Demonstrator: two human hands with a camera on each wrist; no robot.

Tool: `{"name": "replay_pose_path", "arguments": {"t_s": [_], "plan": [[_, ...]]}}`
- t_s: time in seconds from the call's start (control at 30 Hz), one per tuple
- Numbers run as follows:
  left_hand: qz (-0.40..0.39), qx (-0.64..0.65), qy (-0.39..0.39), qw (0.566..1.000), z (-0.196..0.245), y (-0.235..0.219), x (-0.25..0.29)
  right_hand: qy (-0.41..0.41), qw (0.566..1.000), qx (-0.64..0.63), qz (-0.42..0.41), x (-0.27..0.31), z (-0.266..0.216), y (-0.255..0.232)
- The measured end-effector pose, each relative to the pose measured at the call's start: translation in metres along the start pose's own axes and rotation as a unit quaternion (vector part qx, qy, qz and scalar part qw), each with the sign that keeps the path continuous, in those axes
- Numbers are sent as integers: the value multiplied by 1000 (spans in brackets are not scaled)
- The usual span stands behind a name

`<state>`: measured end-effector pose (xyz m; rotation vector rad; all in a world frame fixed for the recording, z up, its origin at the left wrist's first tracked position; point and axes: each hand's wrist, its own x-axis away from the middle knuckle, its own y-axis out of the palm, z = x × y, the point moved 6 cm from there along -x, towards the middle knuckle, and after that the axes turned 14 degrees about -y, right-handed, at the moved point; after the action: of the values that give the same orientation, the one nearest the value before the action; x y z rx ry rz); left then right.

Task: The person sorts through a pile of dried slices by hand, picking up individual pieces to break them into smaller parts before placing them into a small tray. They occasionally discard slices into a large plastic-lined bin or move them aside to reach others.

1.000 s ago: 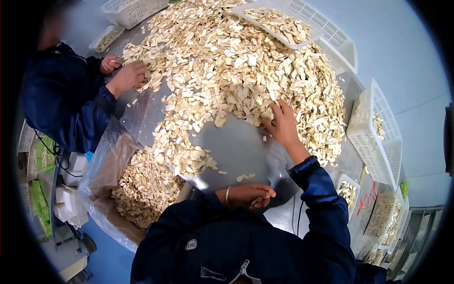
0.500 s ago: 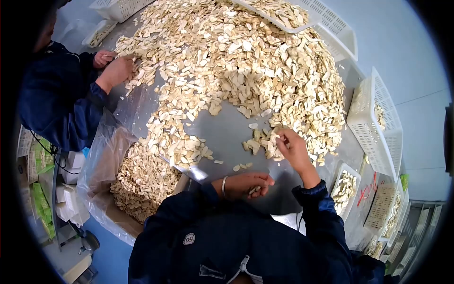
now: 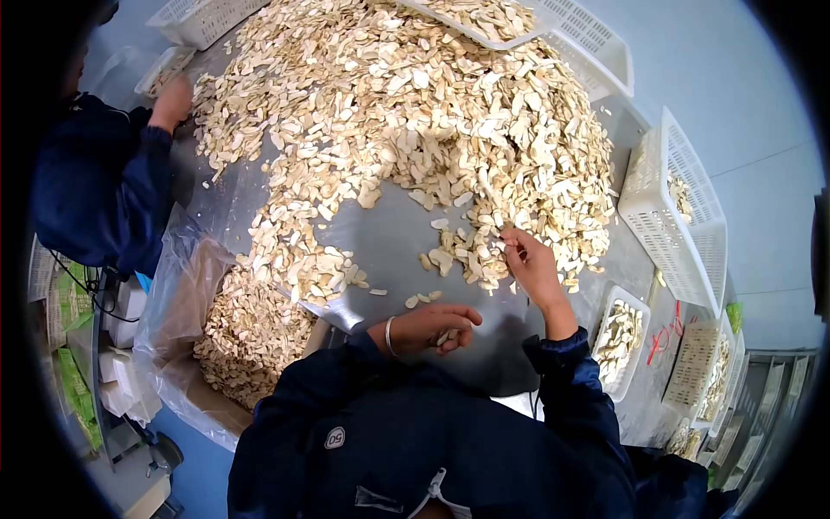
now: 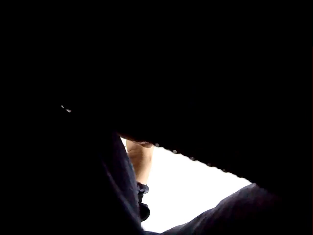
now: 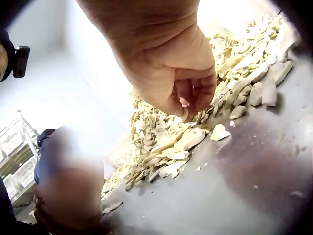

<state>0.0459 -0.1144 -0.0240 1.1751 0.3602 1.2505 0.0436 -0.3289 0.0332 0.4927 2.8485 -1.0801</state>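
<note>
Pale dried slices form a big heap (image 3: 415, 104) on the metal table (image 3: 380, 233). At its near edge, a smaller cluster (image 3: 471, 251) lies beside my right hand (image 3: 538, 272), whose fingers are bent, thumb and fingertips together around what looks like a pale slice. The right wrist view shows this hand (image 5: 171, 73) low over the slices (image 5: 171, 147). My left hand (image 3: 428, 329) is palm-up near my body, some small slices (image 3: 448, 336) held by its curled lower fingers, the index finger extended. The left wrist view is mostly dark; the left hand cannot be made out there.
A plastic-lined box of slices (image 3: 251, 337) stands at the left. White baskets (image 3: 674, 208) and a small tray of slices (image 3: 621, 342) are at the right, by a red item (image 3: 661, 342). Across the left corner, another person's hand (image 3: 173, 102) is near a small tray (image 3: 164, 71).
My right hand has come from the heap toward me, and a cluster of slices now lies nearer. My left hand's index finger has straightened. The other person's hand has moved from the slices toward the small tray.
</note>
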Motion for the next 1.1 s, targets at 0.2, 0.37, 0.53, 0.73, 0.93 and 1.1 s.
{"name": "replay_pose_path", "arguments": {"t_s": [0.2,0.37,0.53,0.73,0.93,1.1], "plan": [[5,4,8,1000,1,-1,-1,61,974,-218,9,-4,6,17],[-8,4,21,1000,4,0,0,105,971,-216,-4,-3,5,15],[4,16,15,1000,5,1,1,-119,977,150,96,-9,-27,-13],[-12,18,24,999,2,-3,-2,-147,976,161,1,-15,-52,18],[-6,18,34,999,2,-5,-2,-9,1000,16,-12,-8,-14,24],[-7,16,33,999,3,-3,-3,92,978,-180,-46,1,2,16]]}}
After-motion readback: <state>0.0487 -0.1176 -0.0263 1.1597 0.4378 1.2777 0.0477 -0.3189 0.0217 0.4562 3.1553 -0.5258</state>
